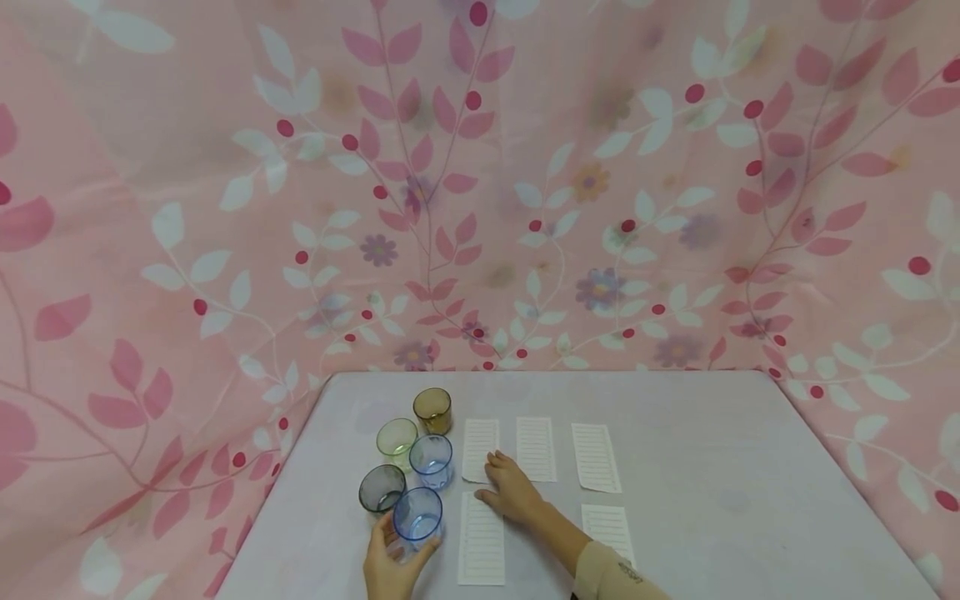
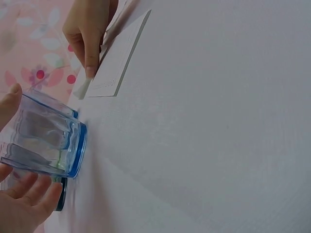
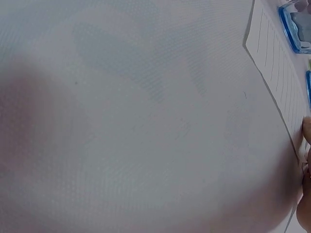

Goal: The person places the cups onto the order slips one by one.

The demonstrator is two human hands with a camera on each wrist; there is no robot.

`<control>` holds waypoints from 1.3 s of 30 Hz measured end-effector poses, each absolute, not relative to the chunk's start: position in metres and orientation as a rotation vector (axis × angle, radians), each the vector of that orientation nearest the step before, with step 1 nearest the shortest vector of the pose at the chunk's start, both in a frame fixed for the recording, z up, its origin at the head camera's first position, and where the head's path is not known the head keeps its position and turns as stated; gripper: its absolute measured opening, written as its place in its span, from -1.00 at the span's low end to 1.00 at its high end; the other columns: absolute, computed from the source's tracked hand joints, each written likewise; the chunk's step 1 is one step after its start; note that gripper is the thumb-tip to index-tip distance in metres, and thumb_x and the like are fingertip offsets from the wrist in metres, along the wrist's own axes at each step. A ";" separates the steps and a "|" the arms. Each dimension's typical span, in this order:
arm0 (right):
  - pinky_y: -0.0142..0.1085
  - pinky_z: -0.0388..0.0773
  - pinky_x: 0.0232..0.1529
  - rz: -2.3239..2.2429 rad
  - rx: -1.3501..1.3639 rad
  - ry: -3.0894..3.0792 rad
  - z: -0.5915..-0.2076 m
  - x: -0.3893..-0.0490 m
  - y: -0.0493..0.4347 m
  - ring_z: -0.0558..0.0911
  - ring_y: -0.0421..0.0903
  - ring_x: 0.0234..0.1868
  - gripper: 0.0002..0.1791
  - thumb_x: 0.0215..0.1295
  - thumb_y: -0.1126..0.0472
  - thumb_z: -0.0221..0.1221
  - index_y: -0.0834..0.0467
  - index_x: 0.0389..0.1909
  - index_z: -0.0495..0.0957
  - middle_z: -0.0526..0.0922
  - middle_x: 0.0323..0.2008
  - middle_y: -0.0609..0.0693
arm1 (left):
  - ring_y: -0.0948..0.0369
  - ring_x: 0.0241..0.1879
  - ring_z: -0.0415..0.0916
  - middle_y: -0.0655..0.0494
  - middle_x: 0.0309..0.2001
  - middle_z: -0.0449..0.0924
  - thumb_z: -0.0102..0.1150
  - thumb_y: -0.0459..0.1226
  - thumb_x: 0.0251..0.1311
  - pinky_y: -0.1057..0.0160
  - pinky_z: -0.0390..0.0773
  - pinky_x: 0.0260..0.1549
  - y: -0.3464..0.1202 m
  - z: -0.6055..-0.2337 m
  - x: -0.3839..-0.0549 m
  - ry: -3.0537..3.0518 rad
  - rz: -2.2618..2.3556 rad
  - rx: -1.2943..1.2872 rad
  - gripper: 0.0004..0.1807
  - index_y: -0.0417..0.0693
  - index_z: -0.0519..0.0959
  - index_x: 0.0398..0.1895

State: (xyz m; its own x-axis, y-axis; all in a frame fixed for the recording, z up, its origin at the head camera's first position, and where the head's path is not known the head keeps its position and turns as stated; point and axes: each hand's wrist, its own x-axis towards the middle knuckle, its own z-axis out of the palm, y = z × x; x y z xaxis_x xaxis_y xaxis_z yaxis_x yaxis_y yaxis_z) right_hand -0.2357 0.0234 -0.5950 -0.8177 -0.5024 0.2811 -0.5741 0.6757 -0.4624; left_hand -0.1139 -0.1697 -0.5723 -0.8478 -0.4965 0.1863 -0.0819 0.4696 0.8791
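Note:
In the head view my left hand [image 1: 393, 562] holds the nearest blue glass [image 1: 417, 518], thumb on its right side and fingers on its left. The left wrist view shows this clear blue glass [image 2: 43, 138] between thumb and fingers. My right hand [image 1: 513, 492] touches the ruled paper slips in the left column: its fingertips lie at the upper slip [image 1: 480, 437], its thumb by the top edge of the lower slip [image 1: 482, 546]. In the right wrist view only a little of this hand [image 3: 305, 194] shows, beside a slip [image 3: 274, 63].
Behind the held glass stand a second blue glass [image 1: 431, 462], a dark grey glass [image 1: 382, 490], a green glass [image 1: 397, 442] and an amber glass [image 1: 432, 410]. More slips lie to the right, including a middle slip [image 1: 536, 450] and a right slip [image 1: 596, 458], on the pale tablecloth [image 1: 720, 483].

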 end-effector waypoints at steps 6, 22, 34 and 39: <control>0.02 0.33 0.23 0.815 0.883 -2.797 -0.595 -0.235 0.022 0.36 0.24 0.25 -0.44 0.17 0.06 0.27 0.46 -0.01 0.50 0.45 0.15 0.36 | -0.15 -0.12 0.52 -0.36 -0.07 0.51 0.59 -0.27 -0.37 -0.03 0.61 -0.27 -0.165 -0.572 -0.114 -2.264 -1.352 0.483 -0.15 -0.41 0.37 0.07; -0.05 0.37 0.22 0.696 0.886 -2.695 -0.592 -0.241 0.024 0.42 0.20 0.21 -0.57 0.20 0.16 0.24 0.42 -0.05 0.54 0.51 0.09 0.33 | -0.21 -0.11 0.53 -0.37 -0.08 0.53 0.60 -0.30 -0.38 -0.08 0.60 -0.27 -0.163 -0.577 -0.115 -2.198 -1.365 0.494 -0.18 -0.37 0.39 0.05; -0.04 0.39 0.19 0.759 0.859 -2.741 -0.589 -0.248 0.025 0.47 0.19 0.16 -0.58 0.20 0.16 0.24 0.41 -0.06 0.56 0.52 0.08 0.33 | -0.22 -0.13 0.54 -0.41 -0.10 0.54 0.60 -0.31 -0.39 -0.09 0.61 -0.29 -0.162 -0.580 -0.115 -2.184 -1.358 0.503 -0.19 -0.36 0.40 0.04; -0.03 0.40 0.18 0.763 0.855 -2.724 -0.590 -0.251 0.026 0.46 0.23 0.14 -0.65 0.19 0.21 0.24 0.40 -0.10 0.57 0.49 0.10 0.36 | -0.21 -0.12 0.54 -0.40 -0.09 0.54 0.60 -0.29 -0.37 -0.08 0.61 -0.28 -0.162 -0.580 -0.115 -2.206 -1.354 0.537 -0.19 -0.34 0.39 0.05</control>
State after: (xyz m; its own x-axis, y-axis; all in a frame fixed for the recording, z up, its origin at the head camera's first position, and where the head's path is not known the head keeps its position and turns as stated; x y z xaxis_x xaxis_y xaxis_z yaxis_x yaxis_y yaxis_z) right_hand -0.2507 0.0263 -0.5902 -0.8168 -0.4807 0.3191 -0.5765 0.7019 -0.4183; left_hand -0.1154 -0.1620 -0.5804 -0.8014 -0.5627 0.2030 -0.0736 0.4296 0.9000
